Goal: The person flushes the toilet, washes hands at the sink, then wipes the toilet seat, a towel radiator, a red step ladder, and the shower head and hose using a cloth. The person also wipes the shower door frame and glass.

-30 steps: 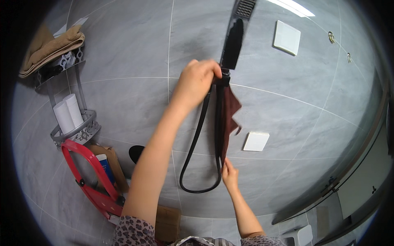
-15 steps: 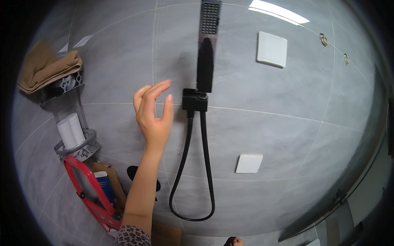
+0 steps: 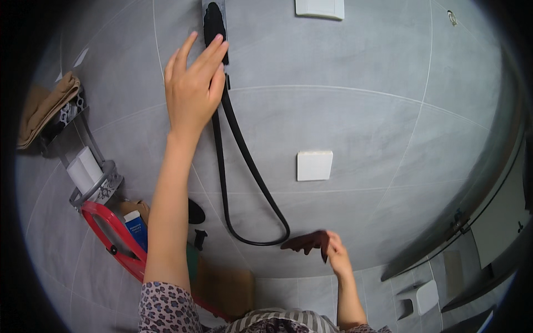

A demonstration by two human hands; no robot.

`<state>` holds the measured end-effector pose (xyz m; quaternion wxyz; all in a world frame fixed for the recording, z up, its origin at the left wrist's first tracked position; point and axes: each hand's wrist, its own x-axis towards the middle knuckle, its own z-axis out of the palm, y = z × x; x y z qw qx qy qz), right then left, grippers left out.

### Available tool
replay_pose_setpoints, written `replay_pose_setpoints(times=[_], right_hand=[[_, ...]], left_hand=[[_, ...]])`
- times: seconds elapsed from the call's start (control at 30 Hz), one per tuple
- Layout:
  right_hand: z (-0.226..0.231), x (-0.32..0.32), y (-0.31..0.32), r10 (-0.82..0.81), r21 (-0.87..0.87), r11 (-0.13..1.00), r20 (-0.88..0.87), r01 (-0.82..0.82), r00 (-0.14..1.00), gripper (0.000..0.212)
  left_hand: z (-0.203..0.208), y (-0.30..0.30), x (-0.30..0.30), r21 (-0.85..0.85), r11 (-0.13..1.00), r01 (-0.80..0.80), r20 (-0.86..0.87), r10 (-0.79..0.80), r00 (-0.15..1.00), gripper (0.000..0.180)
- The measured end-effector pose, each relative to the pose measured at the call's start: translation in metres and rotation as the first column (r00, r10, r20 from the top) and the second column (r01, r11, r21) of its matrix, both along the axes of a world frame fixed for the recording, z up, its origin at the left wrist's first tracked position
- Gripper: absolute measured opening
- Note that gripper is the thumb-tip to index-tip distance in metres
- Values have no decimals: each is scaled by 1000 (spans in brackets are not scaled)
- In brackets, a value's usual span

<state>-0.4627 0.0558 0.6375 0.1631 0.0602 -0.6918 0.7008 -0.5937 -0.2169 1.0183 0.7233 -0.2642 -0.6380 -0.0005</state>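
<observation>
My left hand [image 3: 194, 86] is raised at the lower end of a black hand shower [image 3: 215, 25], fingers stretched out and apart. Its fingertips overlap the shower handle; whether they press on it I cannot tell. Most of the wall bracket is hidden behind this hand. From there a black shower hose [image 3: 258, 242] hangs in a long loop that slants to the right. Low down, my right hand [image 3: 337, 255] is closed on a dark red cloth [image 3: 305, 242], whose left end reaches the bottom of the loop.
White square plates [image 3: 314, 165] sit on the grey tiled wall. At left, a corner rack [image 3: 108, 180] carries white rolls and a folded brown towel [image 3: 50, 108]. Below it stands a red folding frame [image 3: 114, 236] by a blue box. A white stool [image 3: 425, 297] stands lower right.
My left hand has gone from beside the bracket to over it. My right hand has come up with the red cloth. The hose loop now leans right, and the view has tipped downward.
</observation>
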Motion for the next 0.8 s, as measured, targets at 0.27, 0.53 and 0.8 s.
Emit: replay_pose_setpoints(times=[0.27,0.53,0.8], right_hand=[[107,-17,-23,-155,-520,852,-149,56,977,46],[165,-87,-25,-340,176,667,-793,724,505,24],[190,-145,-46,62,363,232,-931,902,359,29]], left_hand=[[2,-6,-6,-16,990,142,64,-141,988,30],[-115,-4,43,76,901,427,127,-434,892,30],[-229,-5,54,340,811,477,289,-572,767,26]])
